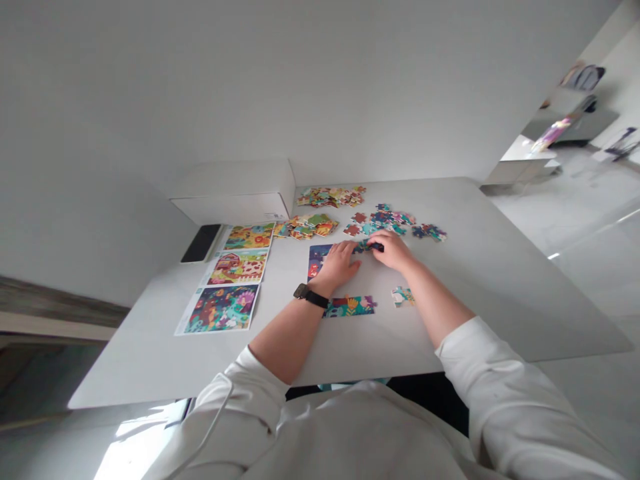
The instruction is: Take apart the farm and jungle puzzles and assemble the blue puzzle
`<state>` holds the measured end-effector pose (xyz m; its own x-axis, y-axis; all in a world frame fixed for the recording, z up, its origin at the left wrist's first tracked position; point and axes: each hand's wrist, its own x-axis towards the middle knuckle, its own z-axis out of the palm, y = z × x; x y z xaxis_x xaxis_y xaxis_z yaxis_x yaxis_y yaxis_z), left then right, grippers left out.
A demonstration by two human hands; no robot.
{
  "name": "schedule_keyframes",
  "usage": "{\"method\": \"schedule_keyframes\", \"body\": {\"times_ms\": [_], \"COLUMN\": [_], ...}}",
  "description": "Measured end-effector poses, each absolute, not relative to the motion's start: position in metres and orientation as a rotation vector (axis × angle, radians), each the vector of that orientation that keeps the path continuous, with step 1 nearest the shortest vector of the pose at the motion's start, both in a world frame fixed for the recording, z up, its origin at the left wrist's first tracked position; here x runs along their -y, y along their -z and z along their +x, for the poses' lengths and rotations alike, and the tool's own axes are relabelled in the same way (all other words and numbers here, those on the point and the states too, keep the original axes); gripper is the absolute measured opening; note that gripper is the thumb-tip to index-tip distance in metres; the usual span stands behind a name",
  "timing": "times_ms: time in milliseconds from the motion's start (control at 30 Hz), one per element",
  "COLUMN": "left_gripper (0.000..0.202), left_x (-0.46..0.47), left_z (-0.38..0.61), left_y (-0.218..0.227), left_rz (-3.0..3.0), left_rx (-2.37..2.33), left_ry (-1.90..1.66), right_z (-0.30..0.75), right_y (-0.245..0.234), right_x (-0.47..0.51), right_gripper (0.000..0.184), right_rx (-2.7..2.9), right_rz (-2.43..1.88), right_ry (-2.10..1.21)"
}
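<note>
My left hand [340,263], with a black watch on its wrist, lies flat with fingers stretched over a partly joined dark blue puzzle section [317,260] on the white table [500,293]. My right hand [393,249] is closed in a pinch on a dark blue puzzle piece [375,247] at the section's upper right edge. A joined strip of teal and flowered pieces [353,306] lies just below my left wrist. A small separate cluster [403,296] sits beside my right forearm.
Loose puzzle pieces lie in heaps behind my hands: blue-pink [395,221], orange-green [306,227] and another pile [331,196]. Three picture sheets [235,280] lie in a column at left. A white box [235,190] and a black phone [201,243] sit at the back left.
</note>
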<state>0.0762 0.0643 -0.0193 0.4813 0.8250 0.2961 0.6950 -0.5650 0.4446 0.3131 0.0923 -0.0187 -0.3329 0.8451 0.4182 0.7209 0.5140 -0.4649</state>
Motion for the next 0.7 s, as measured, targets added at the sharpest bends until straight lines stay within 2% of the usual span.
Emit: {"method": "schedule_keyframes", "body": {"times_ms": [467,533,633,700], "left_gripper": [0.048,0.048,0.046,0.045], "left_x": [-0.061,-0.06,-0.059,-0.06], "left_z": [0.081,0.081,0.081,0.081], "left_y": [0.018,0.018,0.02,0.021], "left_rz": [2.541,2.554,2.575,2.583], "left_rx": [-1.351,-1.357,-1.354,-1.355], "left_ry": [-0.604,-0.592,-0.581,-0.579], "right_z": [0.31,0.312,0.32,0.326], "right_y": [0.022,0.019,0.015,0.015], "right_x": [-0.09,-0.087,-0.083,-0.081], "right_gripper": [0.029,0.034,0.053,0.057], "right_rx": [2.192,2.191,2.17,2.174], "right_rz": [-1.331,-1.354,-1.415,-1.469], "right_ry": [-0.243,-0.219,-0.197,-0.219]}}
